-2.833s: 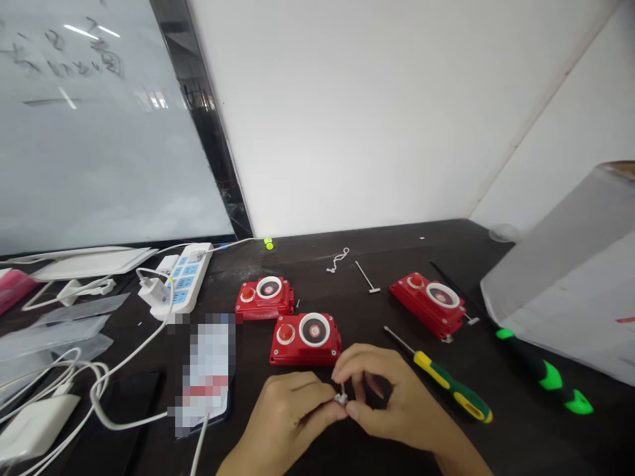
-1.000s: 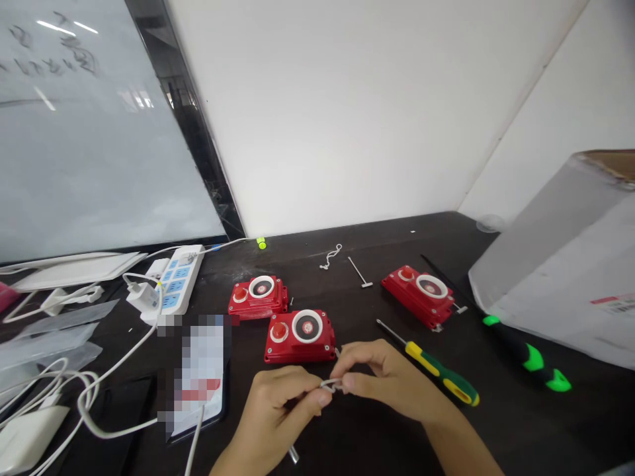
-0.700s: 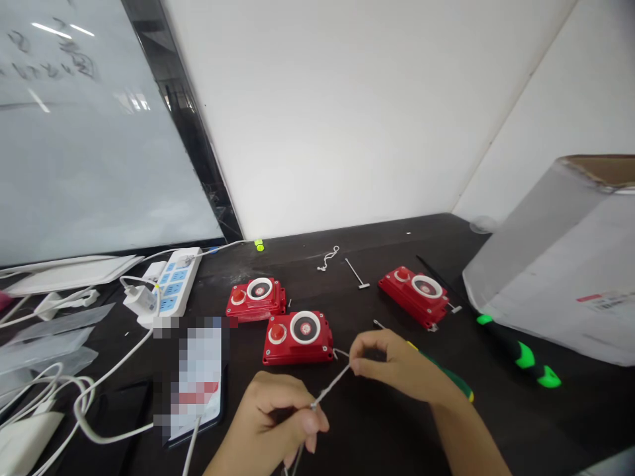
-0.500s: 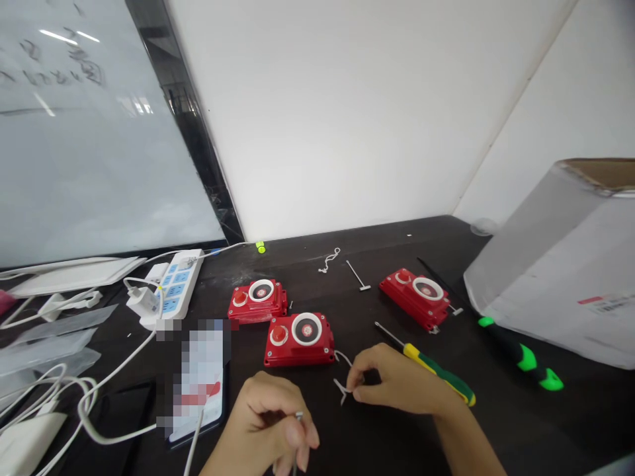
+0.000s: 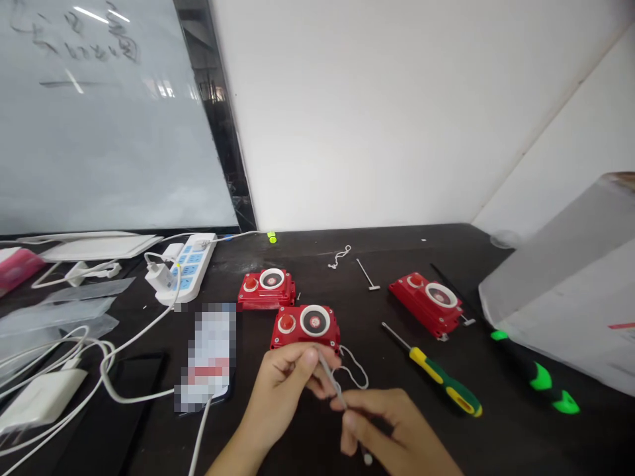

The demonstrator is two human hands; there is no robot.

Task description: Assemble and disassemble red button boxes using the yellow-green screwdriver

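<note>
My left hand (image 5: 292, 380) is closed in a pinch on the upper end of a thin metal rod (image 5: 327, 371), which slants down to the right and has a small rounded end. My right hand (image 5: 381, 423) pinches a white cord (image 5: 358, 370) against the rod's lower part; the exact contact is partly hidden by the fingers. The cord loops from the right side of a red alarm box (image 5: 303, 326) with a red button and a white-ringed round face. Both hands are just in front of this box, and the left fingers cover its lower edge.
Two similar red boxes stand behind (image 5: 266, 289) and to the right (image 5: 425, 304). A T-shaped metal rod (image 5: 366, 274), a loose cord (image 5: 340, 256), a yellow-green screwdriver (image 5: 436, 380) and a black-green tool (image 5: 538, 373) lie around. Left are a phone (image 5: 211, 357), power strip (image 5: 193, 268) and cables; right, a white box (image 5: 560, 284).
My hands have come together in front of the nearest red box. The left hand has raised the rod, and the right has brought the cord to it. The view has shifted slightly left.
</note>
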